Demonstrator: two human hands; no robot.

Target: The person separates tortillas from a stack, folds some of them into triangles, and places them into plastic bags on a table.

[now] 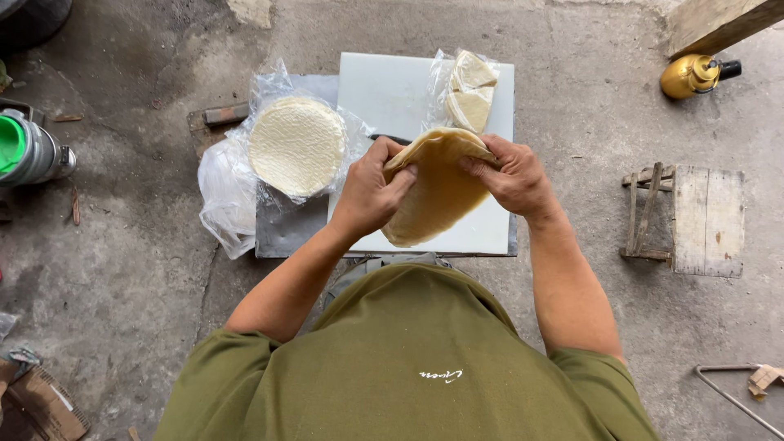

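Both hands, the left hand [369, 193] and the right hand [513, 176], have fingers clamped on one thin round wrapper [435, 192], lifted over the white board [392, 94]. The stack [297, 145] at ten o'clock sits full in its bag; cut pieces [470, 90] lie at twelve. Nothing blocks them.

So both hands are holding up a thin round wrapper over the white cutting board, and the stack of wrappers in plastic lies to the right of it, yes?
Not quite. The head view shows the stack of wrappers lying left of the white cutting board; the rest holds.
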